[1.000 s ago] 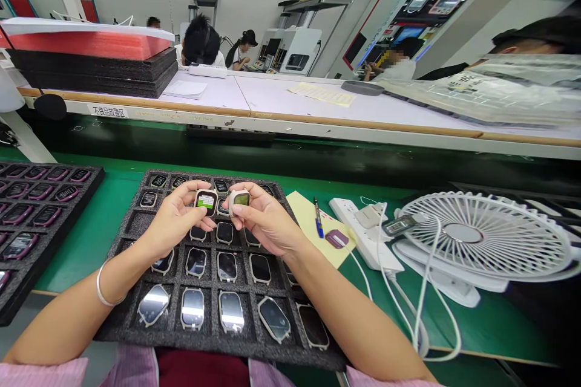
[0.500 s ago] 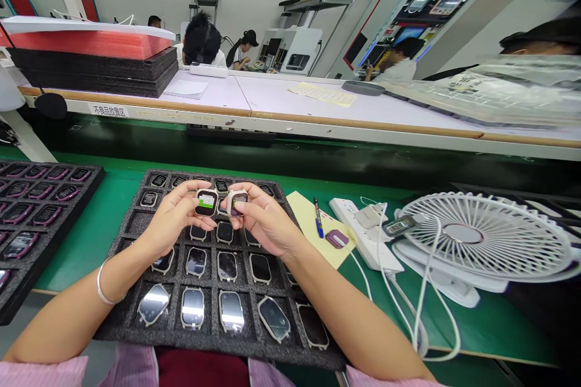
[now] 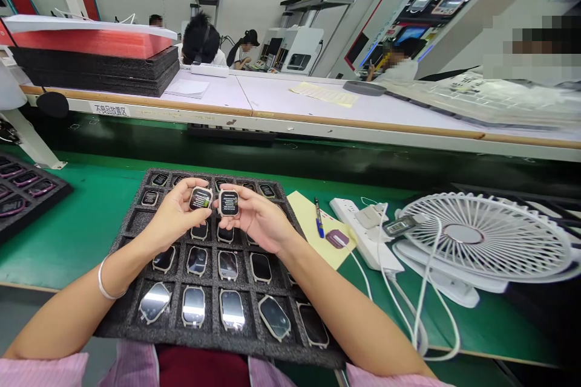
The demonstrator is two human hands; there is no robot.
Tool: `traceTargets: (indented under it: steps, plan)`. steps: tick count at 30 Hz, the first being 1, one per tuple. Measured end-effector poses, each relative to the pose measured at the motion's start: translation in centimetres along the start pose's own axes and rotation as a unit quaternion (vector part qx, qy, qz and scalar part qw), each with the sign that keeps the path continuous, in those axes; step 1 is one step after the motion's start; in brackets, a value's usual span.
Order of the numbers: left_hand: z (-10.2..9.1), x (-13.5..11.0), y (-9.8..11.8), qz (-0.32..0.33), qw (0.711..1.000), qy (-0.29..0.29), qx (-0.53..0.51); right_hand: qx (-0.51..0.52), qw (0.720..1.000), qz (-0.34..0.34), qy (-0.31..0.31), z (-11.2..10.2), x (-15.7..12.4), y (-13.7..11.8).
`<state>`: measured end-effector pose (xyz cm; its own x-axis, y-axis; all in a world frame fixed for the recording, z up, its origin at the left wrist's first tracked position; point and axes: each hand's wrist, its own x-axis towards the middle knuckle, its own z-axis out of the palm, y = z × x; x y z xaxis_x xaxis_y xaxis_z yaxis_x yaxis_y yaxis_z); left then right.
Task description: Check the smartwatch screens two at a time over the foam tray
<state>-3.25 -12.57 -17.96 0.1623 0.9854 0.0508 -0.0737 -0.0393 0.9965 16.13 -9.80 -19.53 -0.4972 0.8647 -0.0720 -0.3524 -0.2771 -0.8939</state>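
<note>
My left hand [image 3: 179, 208] is closed on a smartwatch body [image 3: 200, 198] without a strap, its thumb lying near the lower edge of the lit screen. A second smartwatch body [image 3: 229, 203], showing white text on black, sits in the fingers of my right hand [image 3: 261, 217]. Both are held side by side over a black foam tray [image 3: 181, 338]. Compartments of the tray hold several more pale-framed watch bodies, such as one [image 3: 232, 309] in the front row with a dark, reflecting screen. My hands hide part of the tray's middle rows.
Left, another foam tray [image 3: 49, 201] carries purple-framed watches. To the right are yellow paper [image 3: 299, 205], a marker pen [image 3: 319, 217], a purple charging pad [image 3: 337, 239], a power strip [image 3: 363, 242], loose white cables and a white fan [image 3: 481, 242]. Behind, a raised shelf [image 3: 272, 91] bears foam stacks; people sit beyond.
My right thumb has moved off its watch's screen, which now shows text. The left watch's screen went from mostly green and white to mostly dark, with my thumb nearer it. The left tray shifted farther left.
</note>
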Motion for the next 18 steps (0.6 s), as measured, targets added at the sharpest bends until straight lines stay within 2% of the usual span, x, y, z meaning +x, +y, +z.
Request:
traceTargets:
  steps: [3, 5, 8, 10, 12, 15, 16, 18]
  plan:
    - [-0.7, -0.1, 0.2, -0.015, 0.999, -0.031, -0.001, -0.029, 0.999, -0.006, -0.017, 0.2, 0.1, 0.8]
    - [-2.0, -0.4, 0.1, -0.028, 0.998, -0.049, 0.012, -0.067, 0.997, -0.009, -0.038, 0.5, 0.2, 1.6]
    - [-5.5, -1.1, -0.6, -0.043, 0.995, -0.040, 0.083, -0.140, 0.986, 0.004, -0.088, 1.0, 1.0, 2.8]
    - [-8.3, -1.8, -1.2, -0.036, 0.983, -0.021, 0.177, -0.248, 0.962, -0.005, -0.118, 1.6, 1.9, 3.5]
    - [-10.9, -2.5, -1.9, -0.021, 0.951, -0.005, 0.307, -0.412, 0.901, -0.064, -0.119, 2.4, 3.0, 4.0]
    - [-13.6, -3.1, -3.0, 0.015, 0.880, 0.000, 0.475, -0.613, 0.770, -0.158, -0.076, 4.1, 4.7, 5.0]
    - [-14.1, -3.2, -3.3, 0.021, 0.862, -0.006, 0.506, -0.647, 0.740, -0.169, -0.071, 4.6, 5.1, 5.4]
    - [-14.5, -3.4, -3.6, 0.019, 0.840, -0.018, 0.542, -0.689, 0.700, -0.172, -0.077, 5.4, 5.6, 5.9]
